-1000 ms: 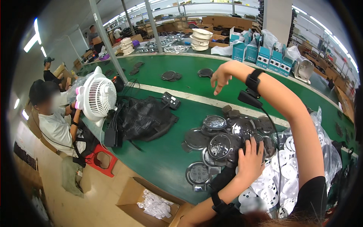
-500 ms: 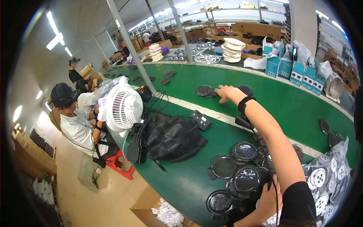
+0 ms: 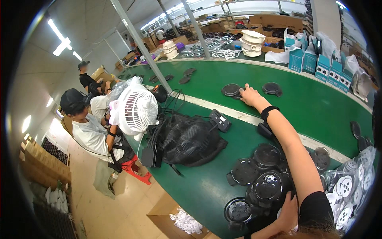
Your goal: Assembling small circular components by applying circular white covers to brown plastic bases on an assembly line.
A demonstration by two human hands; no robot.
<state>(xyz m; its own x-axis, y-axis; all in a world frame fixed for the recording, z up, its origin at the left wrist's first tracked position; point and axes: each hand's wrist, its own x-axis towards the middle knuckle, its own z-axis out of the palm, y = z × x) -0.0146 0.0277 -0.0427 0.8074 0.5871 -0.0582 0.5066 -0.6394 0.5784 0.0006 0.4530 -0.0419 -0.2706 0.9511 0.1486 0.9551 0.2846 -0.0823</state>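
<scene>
My right arm stretches across to the green belt. My right hand [image 3: 251,96] has its fingers spread, the tips at the right edge of a black round disc part [image 3: 230,90]. Another black disc part [image 3: 271,88] lies just right of that hand. My left hand [image 3: 288,212] rests low, beside a pile of black round parts [image 3: 267,186] on the near green table [image 3: 199,187]. Its fingers are mostly hidden behind my right arm and the parts, so I cannot see whether it grips one.
A black mesh bag [image 3: 191,139] with cables lies to the left. Beyond it a seated co-worker [image 3: 89,131] handles a white fan [image 3: 138,109]. A clear bag of white discs [image 3: 350,187] sits at the right. Blue boxes [image 3: 310,61] line the far edge; a carton [image 3: 161,217] stands below.
The whole view has shifted, so the belt and table things sit further right in it. My right hand stays by the same disc. My left hand stays beside the pile.
</scene>
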